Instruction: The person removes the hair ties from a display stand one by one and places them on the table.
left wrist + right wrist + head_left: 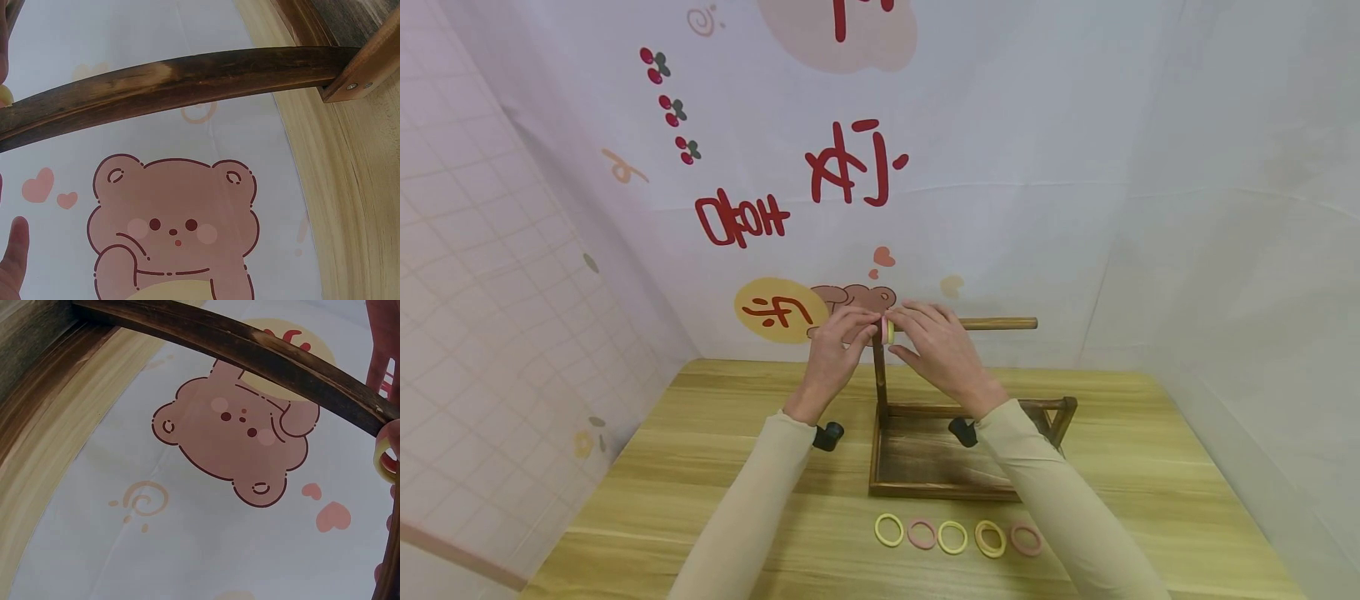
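A dark wooden stand has an upright post with a horizontal rod reaching right from its top. At the post end, a pink ring and a yellow ring sit side by side. My right hand pinches the yellow ring, fingers over its top and thumb at its lower edge. From the other side, my left hand reaches to the post top, fingertips right by the pink ring and thumb held apart. The right wrist view shows the yellow ring close against the post.
In front of the stand's tray base lie several rings in a row, including a yellow ring and a pink ring. One small ring lies inside a yellow one. A printed cloth hangs behind the wooden table.
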Tool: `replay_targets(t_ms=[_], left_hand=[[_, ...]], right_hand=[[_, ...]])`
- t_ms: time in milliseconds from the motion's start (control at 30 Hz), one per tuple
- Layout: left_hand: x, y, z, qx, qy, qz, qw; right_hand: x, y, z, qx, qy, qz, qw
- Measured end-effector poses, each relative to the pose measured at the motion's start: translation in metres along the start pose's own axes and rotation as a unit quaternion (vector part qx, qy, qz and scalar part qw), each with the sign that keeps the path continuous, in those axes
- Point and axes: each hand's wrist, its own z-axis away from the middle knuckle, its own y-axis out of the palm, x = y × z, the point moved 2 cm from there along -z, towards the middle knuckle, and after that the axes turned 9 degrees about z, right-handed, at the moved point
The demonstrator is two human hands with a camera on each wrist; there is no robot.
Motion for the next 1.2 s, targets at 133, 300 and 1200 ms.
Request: replay_targets(t_ms=[133,300,1200], left_hand=[[0.0011,0.0003,0.0002,-0.001,0.000,0.000,1.0000],[0.0012,0.0001,0.0006,0.000,-0.002,-0.002,1.0000],[-0.0023,-0.0006,0.0009,0.004,-0.012,-0.008,0.9999]], right_hand=[[0.0003,-0.0004,-0.0008,-0.002,0.001,0.002,1.000],[-0.0001,0.0000,-0.0009,-0.009,-0.001,0.006,1.000],[-0.0015,-0.0032,0.0003,-0.019,0.001,0.003,1.000]])
